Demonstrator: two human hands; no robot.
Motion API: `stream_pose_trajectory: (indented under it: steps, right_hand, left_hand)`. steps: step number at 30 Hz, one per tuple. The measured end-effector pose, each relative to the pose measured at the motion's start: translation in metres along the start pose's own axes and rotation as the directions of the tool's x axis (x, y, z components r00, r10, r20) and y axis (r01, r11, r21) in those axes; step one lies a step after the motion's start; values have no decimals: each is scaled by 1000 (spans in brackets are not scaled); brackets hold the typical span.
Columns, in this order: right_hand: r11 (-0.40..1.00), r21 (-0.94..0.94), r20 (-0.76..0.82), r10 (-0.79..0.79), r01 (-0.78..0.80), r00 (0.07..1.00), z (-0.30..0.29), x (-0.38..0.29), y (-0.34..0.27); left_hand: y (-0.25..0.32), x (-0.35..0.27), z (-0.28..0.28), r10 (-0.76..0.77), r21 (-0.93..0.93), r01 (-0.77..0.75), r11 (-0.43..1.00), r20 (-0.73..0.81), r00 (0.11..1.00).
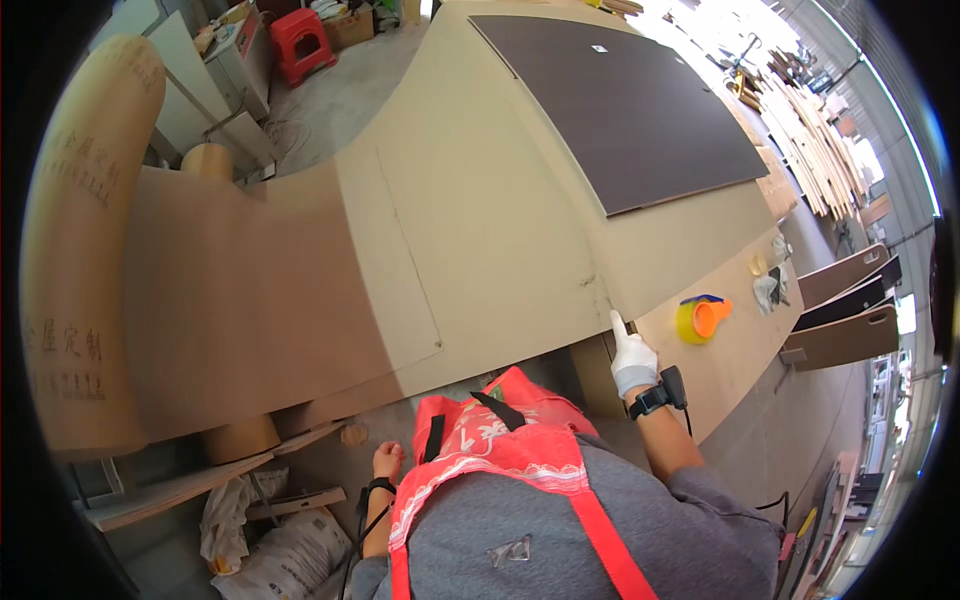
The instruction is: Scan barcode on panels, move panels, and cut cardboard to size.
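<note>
My right hand (pixel 634 355), in a white glove, reaches to the near edge of a large tan cardboard sheet (pixel 487 225), with the index finger extended onto it; nothing is seen held. My left hand (pixel 388 456) is bare and hangs low beside the red apron (pixel 510 442), its fingers curled; whether it holds something small cannot be told. The cardboard runs left to a large cardboard roll (pixel 90 247) bearing writing. On its far right part lies a dark brown panel (pixel 622 105). A yellow tape roll with an orange dispenser (pixel 702 319) rests on the wooden surface right of my right hand.
Behind the cardboard stands a red plastic stool (pixel 301 45). Several panels with handle slots (pixel 847 330) lean at the right, below stacked wooden strips (pixel 814 142). Filled bags (pixel 289 555) lie on the floor at lower left, near a wooden shelf edge (pixel 180 480).
</note>
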State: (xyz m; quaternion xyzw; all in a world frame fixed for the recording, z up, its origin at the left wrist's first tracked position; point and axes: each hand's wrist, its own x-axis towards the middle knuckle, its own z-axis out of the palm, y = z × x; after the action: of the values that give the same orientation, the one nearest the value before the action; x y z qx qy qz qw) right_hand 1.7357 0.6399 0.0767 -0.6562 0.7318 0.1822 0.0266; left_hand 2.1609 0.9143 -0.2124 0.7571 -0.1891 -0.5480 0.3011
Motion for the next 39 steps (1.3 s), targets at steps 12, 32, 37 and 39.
stream_pose_trajectory:
  steps: [12,32,37,39]
  right_hand:
    - [993,-24,52,119,-118,991,23,52,-6]
    - [992,-18,109,122,-121,986,71,0,38]
    - [976,-45,499,208,-215,841,90,-85,59]
    - [930,238,282,209,-279,936,108,-85,55]
  left_hand:
    - [-1,-24,8,-68,221,63,973,18,998]
    - [-44,-20,15,-81,179,70,981,55,995]
    - [-111,5,-1,-116,22,116,993,-9,993]
    - [-69,0,0,-130,167,127,978,5,992]
